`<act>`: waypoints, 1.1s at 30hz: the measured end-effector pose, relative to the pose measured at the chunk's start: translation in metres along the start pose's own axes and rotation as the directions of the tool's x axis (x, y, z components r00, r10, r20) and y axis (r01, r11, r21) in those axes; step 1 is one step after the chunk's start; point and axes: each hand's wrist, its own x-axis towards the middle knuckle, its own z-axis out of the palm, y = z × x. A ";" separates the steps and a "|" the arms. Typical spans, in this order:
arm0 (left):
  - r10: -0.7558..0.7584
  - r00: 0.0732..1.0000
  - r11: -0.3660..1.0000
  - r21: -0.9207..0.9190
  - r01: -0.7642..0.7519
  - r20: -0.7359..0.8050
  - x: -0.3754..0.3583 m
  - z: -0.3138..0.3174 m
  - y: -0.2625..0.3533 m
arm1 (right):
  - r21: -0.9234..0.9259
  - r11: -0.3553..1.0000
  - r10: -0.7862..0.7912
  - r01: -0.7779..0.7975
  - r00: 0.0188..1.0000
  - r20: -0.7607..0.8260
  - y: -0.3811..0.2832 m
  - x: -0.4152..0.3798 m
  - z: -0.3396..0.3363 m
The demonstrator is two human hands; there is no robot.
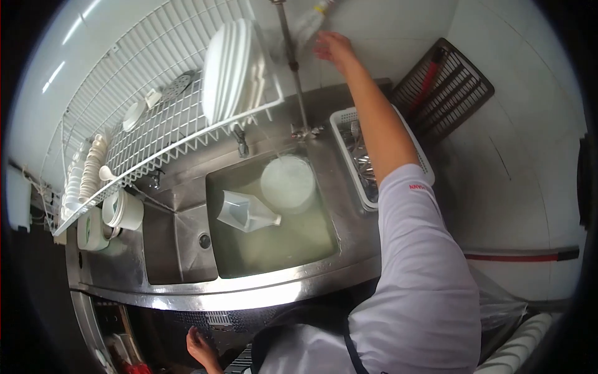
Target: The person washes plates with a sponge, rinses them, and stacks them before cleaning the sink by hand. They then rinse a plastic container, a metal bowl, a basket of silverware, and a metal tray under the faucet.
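While the right hand (333,47) closes its grip on a bottle (309,22) high above the water-filled sink (274,249), it could slip onto the plate (288,184); left hand (200,346) hangs low, seemingly empty.

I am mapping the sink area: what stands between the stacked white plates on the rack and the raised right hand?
In the head view, the thin metal tap pipe stands between them.

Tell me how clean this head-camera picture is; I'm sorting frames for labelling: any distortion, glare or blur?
Head view: strong fisheye bending, black corners; glare along the sink's front rim and the wall top left; the right hand and bottle at the top are motion-blurred; the left hand sits in shadow below.
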 end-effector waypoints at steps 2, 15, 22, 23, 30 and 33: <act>0.027 1.000 0.999 -0.035 -0.027 -0.003 0.016 0.006 0.010 | -0.087 0.995 0.038 -0.041 0.999 -0.029 0.008 -0.035 -0.031; 0.375 0.888 0.922 -0.209 -0.326 0.266 0.099 0.101 0.126 | -0.430 0.708 -0.034 -0.560 0.581 -0.813 0.153 -0.410 -0.155; 0.621 0.754 0.752 -0.431 -0.498 0.212 0.128 0.143 0.220 | -0.480 0.639 0.030 -0.601 0.643 -0.765 0.160 -0.418 -0.180; 0.630 0.745 0.743 -0.447 -0.498 0.218 0.123 0.138 0.230 | -0.488 0.636 0.038 -0.598 0.656 -0.754 0.152 -0.423 -0.179; 0.572 0.775 0.779 -0.473 -0.411 0.269 0.097 0.147 0.177 | -0.620 0.719 -0.247 -0.315 0.718 -0.651 0.051 -0.387 -0.141; 0.512 0.821 0.830 -0.392 -0.397 0.252 0.077 0.126 0.152 | -0.611 0.789 -0.259 -0.058 0.871 -0.417 -0.003 -0.246 -0.145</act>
